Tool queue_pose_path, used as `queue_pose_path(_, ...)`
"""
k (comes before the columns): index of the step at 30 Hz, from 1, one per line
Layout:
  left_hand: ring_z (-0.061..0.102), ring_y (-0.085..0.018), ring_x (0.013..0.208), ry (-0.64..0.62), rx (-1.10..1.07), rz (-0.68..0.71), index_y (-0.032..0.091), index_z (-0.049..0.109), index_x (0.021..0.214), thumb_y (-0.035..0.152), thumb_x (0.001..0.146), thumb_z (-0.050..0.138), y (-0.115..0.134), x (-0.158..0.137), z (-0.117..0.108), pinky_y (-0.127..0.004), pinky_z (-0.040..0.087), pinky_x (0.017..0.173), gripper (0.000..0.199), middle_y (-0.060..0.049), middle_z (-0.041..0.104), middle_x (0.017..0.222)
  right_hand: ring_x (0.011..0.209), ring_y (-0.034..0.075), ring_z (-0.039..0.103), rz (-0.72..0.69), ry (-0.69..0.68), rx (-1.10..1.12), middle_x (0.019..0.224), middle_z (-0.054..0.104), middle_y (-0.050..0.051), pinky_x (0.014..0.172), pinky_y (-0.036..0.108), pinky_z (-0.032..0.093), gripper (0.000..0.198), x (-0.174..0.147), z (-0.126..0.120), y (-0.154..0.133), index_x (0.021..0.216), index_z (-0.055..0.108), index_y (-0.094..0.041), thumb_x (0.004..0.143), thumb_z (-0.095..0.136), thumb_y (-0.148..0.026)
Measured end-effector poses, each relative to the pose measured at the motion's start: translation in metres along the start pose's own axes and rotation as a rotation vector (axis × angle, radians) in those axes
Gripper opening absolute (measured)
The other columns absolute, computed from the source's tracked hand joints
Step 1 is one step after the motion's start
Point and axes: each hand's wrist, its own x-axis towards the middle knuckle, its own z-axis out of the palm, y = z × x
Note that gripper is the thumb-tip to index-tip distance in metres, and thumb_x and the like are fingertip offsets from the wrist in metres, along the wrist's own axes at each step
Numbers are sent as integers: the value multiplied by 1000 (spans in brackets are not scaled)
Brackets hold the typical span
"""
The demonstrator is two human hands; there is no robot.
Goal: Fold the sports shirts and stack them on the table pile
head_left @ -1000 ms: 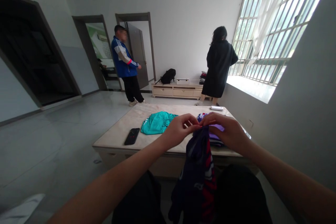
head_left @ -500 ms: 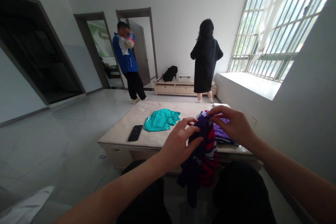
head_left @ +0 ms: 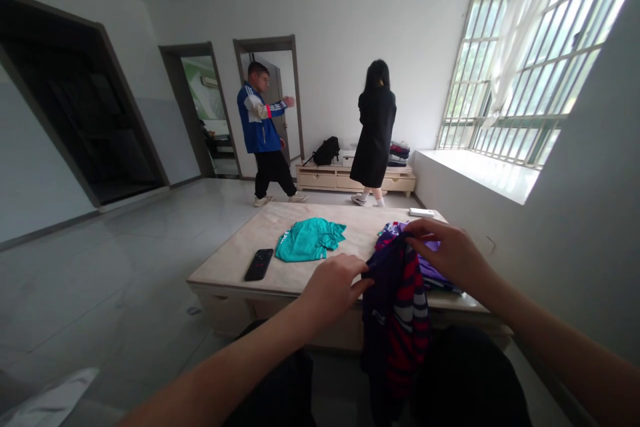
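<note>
A dark purple piece of clothing with red and grey stripes (head_left: pixel 407 320) hangs over the near edge of the low table (head_left: pixel 227 250), down toward my knees. My right hand (head_left: pixel 445 243) pinches it at the top between thumb and fingers. At its upper left edge, my left hand (head_left: pixel 337 283) grips the cloth, fingers closed on it. Behind the hanging cloth, partly covered by it and my right hand, lies folded purple clothing (head_left: pixel 437 267). A crumpled teal garment (head_left: pixel 306 240) rests on the table, left of both hands.
A black phone (head_left: pixel 259 265) lies near the table's left front edge, and a small white object (head_left: pixel 421 212) at the back right. Beyond the table are a person in a blue jacket (head_left: pixel 263 123), a person in a black coat (head_left: pixel 373 130) and a low cabinet (head_left: pixel 320 180) bearing a backpack (head_left: pixel 327 151).
My left hand's spread fingers have closed on the striped garment's edge, and the cloth hangs more opened out. Both people have turned and shifted. The view has tipped upward slightly.
</note>
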Motion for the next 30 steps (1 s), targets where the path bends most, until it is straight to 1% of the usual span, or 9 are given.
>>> queue_pose_path(6,66,-22,82,-38,61,-64,18,69,85,32,91,72,-10,4,-7,-30,43,70,15,-5,72,86,84,23,74,18,-161,17,102,77,5,82,39,62,21,-2,5,13,105,77,-24,90,63,-30)
queue_pose_path(12,65,-21,79,78,105,-101,19,64,82,32,92,70,-18,6,-19,-29,43,69,17,-5,70,84,76,21,71,28,-252,31,91,77,4,72,34,59,19,-3,7,16,99,78,-24,90,62,-28)
queue_pose_path(17,64,-19,75,136,-157,-128,21,65,82,26,84,75,-26,9,-18,-29,45,69,12,-2,70,80,74,22,68,61,-256,-51,84,75,4,70,35,52,17,-7,18,20,97,75,-23,89,60,-28)
queue_pose_path(19,63,-18,74,139,-312,-171,20,67,86,29,80,77,-37,9,-13,-28,46,68,15,-1,68,79,71,21,68,125,-305,41,77,72,3,66,33,51,15,-13,30,22,93,71,-21,89,60,-29)
queue_pose_path(21,62,-18,75,87,-443,-224,19,69,99,32,75,80,-51,8,-6,-27,46,67,29,0,67,78,61,18,66,255,-396,232,69,67,0,57,29,49,13,-22,46,25,90,64,-19,89,58,-30)
queue_pose_path(23,61,-17,72,-78,-523,-275,15,72,103,34,71,82,-67,4,0,-27,45,66,38,0,65,75,50,15,64,423,-495,401,65,65,-2,44,24,43,15,-34,61,27,91,60,-19,89,59,-33)
queue_pose_path(26,59,-16,68,-365,-560,-320,13,76,84,36,70,81,-87,2,3,-26,43,62,27,-1,67,70,47,14,65,564,-639,535,71,70,-1,36,20,40,23,-42,74,30,97,60,-18,85,68,-37)
queue_pose_path(28,59,-16,67,-370,-561,-360,14,76,76,36,67,84,-97,13,-2,-26,43,61,25,-2,69,69,52,16,70,601,-676,606,74,73,1,38,20,47,27,-29,76,31,97,63,-18,81,74,-37)
queue_pose_path(30,59,-15,64,-254,-541,-404,13,75,70,33,60,89,-106,42,-14,-26,43,60,27,-2,69,65,53,20,72,638,-589,622,69,74,4,41,23,53,30,6,74,32,92,65,-16,76,81,-35)
